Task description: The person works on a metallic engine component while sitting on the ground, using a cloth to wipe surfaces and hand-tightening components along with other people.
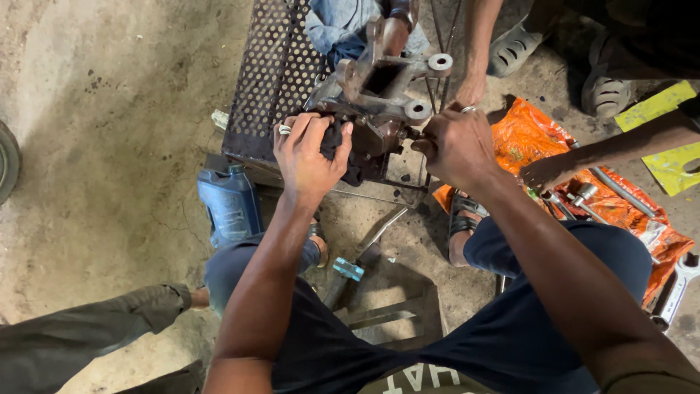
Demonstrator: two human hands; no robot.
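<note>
Both hands close on the rusty cast metal part [379,102] resting on the perforated metal stand [273,73]. Left hand [310,149] presses a dark rag [339,146] against its near-left side; right hand [458,146], fisted on something at its right edge, lies equally near. The part's long axis runs away from the person.

one head-worn camera looks steeply down, close over the hands and concrete floor [109,146]

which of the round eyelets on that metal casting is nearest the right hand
The lower eyelet, just up-left of the right hand. The other eyelet sits higher on the casting, farther away.
</note>
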